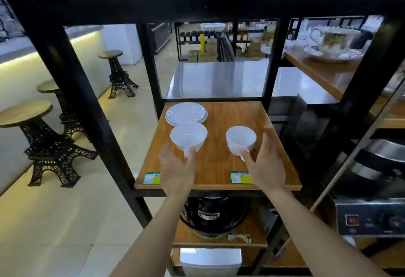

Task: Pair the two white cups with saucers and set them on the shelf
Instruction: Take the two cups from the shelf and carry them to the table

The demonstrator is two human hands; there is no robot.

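Two white cups stand upright on the wooden shelf (219, 167). The left cup (188, 134) has its handle pointing toward me; my left hand (178, 171) is spread just in front, thumb tip touching that handle. The right cup (241, 137) sits apart to the right; my right hand (265, 165) is spread beside it, thumb at its handle, fingers along its right side. Neither cup is lifted. Two white saucers (186, 113) lie stacked at the shelf's back left, right behind the left cup.
Black metal uprights (151, 62) frame the shelf on both sides. A patterned cup on a saucer (335, 44) sits on the right neighbouring shelf. Appliances (210, 213) fill the shelf below. Tower-shaped stools (48, 145) stand on the floor at left.
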